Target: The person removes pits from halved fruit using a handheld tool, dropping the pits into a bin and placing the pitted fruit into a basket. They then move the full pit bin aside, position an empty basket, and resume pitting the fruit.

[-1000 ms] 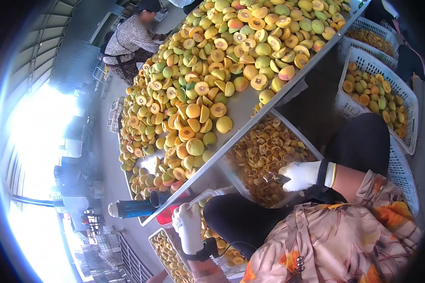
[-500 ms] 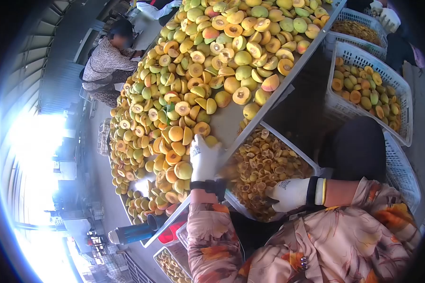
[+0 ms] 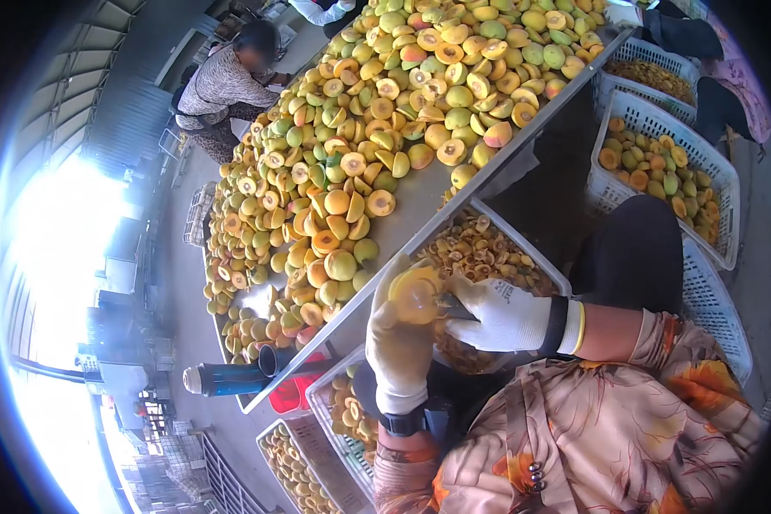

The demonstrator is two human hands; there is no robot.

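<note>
My left hand (image 3: pixel 398 343), in a white glove, is closed around a yellow peach half (image 3: pixel 417 295), its cut face turned up. My right hand (image 3: pixel 505 317), also gloved, is closed on a small dark tool (image 3: pixel 456 310) whose end meets the peach half; its exact kind is partly hidden by my fingers. Both hands are together in front of the table edge, above a crate (image 3: pixel 522 244) of brown pits and scraps. Beyond them, a large heap of peach halves (image 3: pixel 338 201) covers much of the metal table (image 3: pixel 424 201).
To the right stand a crate of peach halves (image 3: pixel 660 176) and a crate of scraps (image 3: pixel 651 81). A blue bottle (image 3: pixel 223 379) and a dark cup (image 3: pixel 272 360) are at the table's near-left corner. Below are a red container (image 3: pixel 291 394) and more peach crates. A person (image 3: pixel 218 90) works across the table.
My left hand has come back from the heap, now with a peach half. My right hand has risen from the scrap crate to meet it, bringing the dark tool against the fruit.
</note>
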